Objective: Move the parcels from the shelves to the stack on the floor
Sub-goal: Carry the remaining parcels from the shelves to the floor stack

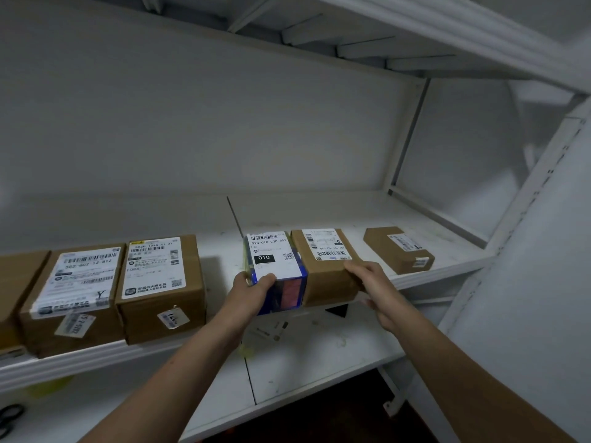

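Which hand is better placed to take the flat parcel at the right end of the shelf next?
Right, probably. The right hand holds the brown box, the one nearest the flat parcel; the left hand grips the blue box farther left and would have to cross over.

A plain white wall (192, 123) fills the background. At the bottom-left edge lies 1 pair of black-handled scissors (9, 416) — only partly in view — with a blurred yellow patch (48, 386) just above. Small paper scraps (271, 330) lie scattered lower centre.
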